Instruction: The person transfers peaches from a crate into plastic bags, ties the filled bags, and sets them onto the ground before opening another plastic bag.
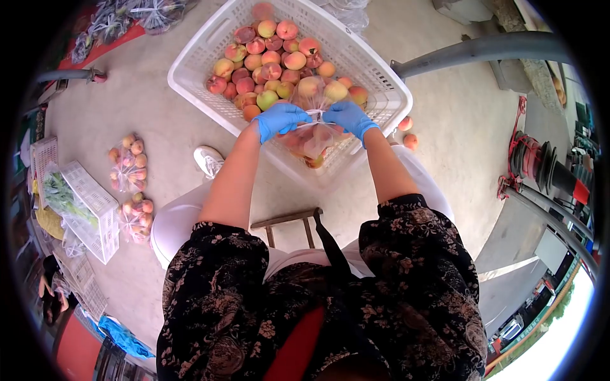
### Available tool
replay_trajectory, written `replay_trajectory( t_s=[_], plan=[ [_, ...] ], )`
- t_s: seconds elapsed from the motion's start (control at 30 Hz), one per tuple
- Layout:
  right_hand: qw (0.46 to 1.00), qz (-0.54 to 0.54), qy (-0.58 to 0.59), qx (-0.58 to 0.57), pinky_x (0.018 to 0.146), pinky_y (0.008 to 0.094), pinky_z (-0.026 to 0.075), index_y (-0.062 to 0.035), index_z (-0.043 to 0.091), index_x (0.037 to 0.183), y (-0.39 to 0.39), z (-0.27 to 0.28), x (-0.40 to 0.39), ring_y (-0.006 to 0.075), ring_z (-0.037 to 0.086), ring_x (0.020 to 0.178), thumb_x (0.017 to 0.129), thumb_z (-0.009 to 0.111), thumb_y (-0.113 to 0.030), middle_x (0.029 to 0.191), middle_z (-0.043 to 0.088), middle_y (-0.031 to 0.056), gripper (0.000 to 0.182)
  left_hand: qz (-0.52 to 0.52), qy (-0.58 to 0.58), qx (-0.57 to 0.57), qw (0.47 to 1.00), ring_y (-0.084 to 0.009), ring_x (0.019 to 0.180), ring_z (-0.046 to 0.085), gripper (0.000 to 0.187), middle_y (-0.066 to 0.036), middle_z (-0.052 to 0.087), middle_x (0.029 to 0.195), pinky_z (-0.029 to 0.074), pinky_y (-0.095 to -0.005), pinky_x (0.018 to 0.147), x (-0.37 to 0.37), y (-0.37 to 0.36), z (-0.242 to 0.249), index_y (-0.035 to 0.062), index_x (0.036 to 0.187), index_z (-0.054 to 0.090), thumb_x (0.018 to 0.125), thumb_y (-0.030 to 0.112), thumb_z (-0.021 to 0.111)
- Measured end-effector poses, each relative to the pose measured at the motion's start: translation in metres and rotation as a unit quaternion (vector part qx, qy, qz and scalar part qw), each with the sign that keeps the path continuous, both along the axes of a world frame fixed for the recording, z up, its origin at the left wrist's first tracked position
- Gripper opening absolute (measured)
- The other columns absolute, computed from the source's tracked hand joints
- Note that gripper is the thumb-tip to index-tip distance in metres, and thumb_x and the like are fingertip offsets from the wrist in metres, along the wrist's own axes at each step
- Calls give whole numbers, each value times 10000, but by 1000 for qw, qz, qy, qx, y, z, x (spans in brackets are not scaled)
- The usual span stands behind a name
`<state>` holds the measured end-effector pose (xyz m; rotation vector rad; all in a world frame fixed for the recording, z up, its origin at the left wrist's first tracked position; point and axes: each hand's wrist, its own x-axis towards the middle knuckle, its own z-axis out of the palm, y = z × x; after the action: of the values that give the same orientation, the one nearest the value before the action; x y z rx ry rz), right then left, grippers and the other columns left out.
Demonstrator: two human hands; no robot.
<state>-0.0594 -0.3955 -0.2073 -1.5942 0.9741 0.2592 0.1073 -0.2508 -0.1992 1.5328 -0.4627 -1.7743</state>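
A white plastic crate [190, 56] holds many red and yellow peaches [270, 57]. At its near edge, my left hand [279, 120] and my right hand [349, 118], both in blue gloves, pinch the gathered neck of a clear plastic bag from either side. White tie ends run between the fingers, which are closed. The plastic bag [314, 138] has peaches in it and rests over the crate's near part. The two hands are a short gap apart.
Two bags of peaches [130, 164] lie on the floor at the left, beside a white crate with greens [105, 219]. Loose peaches [410, 141] sit right of the big crate. A grey metal bar [470, 54] is at the upper right. A wooden stool [289, 220] stands below my arms.
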Motion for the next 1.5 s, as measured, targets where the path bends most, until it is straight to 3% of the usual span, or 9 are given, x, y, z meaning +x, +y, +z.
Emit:
replay_trajectory(
  t_s=[0.13, 0.23, 0.43, 0.6, 0.73, 0.93, 1.03, 1.23, 1.5],
  plan=[
    [967, -245, 16, 70, 494, 336, 468, -52, 543, 673, 4, -13, 6, 209, 492, 454, 745, 539, -214, 558, 514, 52, 177, 290, 172, -2, 941, -82, 564, 492, 150, 8, 580, 696, 442, -234, 618, -3, 5, -37, 58, 864, 602, 873, 169, 501],
    [847, -476, -16, 237, 529, 357, 472, -67, 512, 653, 16, -30, -11, 214, 511, 505, 756, 506, -187, 559, 507, 51, 158, 635, 400, 150, 644, -144, 618, 590, 194, 35, 605, 659, 455, -326, 705, -26, 18, -54, 77, 899, 592, 891, 146, 411],
    [688, -599, -130, 388, 548, 367, 450, -89, 477, 632, 40, -54, -20, 205, 472, 505, 776, 444, -153, 536, 467, 35, 161, 716, 526, 30, 459, -144, 699, 601, 237, 28, 653, 813, 456, -335, 729, -28, 32, -85, 94, 885, 594, 925, 162, 371],
    [911, -293, -135, 257, 560, 344, 454, -47, 577, 739, 18, 14, -1, 179, 510, 547, 788, 499, -191, 609, 521, 33, 171, 395, 228, -27, 890, -107, 701, 567, 280, -22, 631, 866, 453, -235, 649, -52, 18, 1, 80, 897, 590, 934, 294, 414],
    [947, 199, -133, -213, 606, 384, 474, 1, 573, 819, 55, 60, 4, 323, 586, 662, 772, 516, -159, 735, 602, 162, 176, 168, -2, -41, 985, -98, 666, 525, 273, -19, 590, 787, 434, -228, 609, -71, 2, -32, 38, 900, 602, 910, 284, 485],
    [913, 160, -184, -327, 737, 380, 478, 30, 563, 1070, 90, 113, -24, 335, 611, 826, 811, 482, -82, 963, 608, 231, 294, 467, 236, -94, 847, -200, 782, 582, 334, -79, 627, 840, 459, -312, 677, -77, 4, 31, -24, 891, 628, 823, 300, 581],
    [938, 31, -153, -310, 767, 364, 468, 56, 521, 1142, 77, 127, -49, 268, 607, 866, 848, 486, -92, 1011, 612, 197, 331, 277, -123, -161, 939, -184, 775, 585, 312, -92, 623, 782, 455, -298, 678, -65, 4, 61, -34, 777, 630, 794, 274, 583],
    [898, -2, -206, -390, 876, 362, 404, 27, 184, 1348, 116, 87, -51, 270, 500, 1033, 750, 641, -90, 1167, 452, 209, 762, 396, 31, -328, 857, -147, 776, 575, 216, -96, 624, 828, 439, -269, 716, -22, 83, 222, -13, 823, 613, 819, 198, 569],
    [864, 147, -196, -440, 825, 418, 411, 28, 406, 1221, 188, 89, -10, 353, 513, 967, 768, 621, -208, 1052, 526, 211, 555, 418, 26, -554, 720, -93, 631, 342, 335, -226, 464, 1204, 330, -220, 580, 43, 231, 359, -68, 1008, 536, 851, 224, 484]
  ],
)
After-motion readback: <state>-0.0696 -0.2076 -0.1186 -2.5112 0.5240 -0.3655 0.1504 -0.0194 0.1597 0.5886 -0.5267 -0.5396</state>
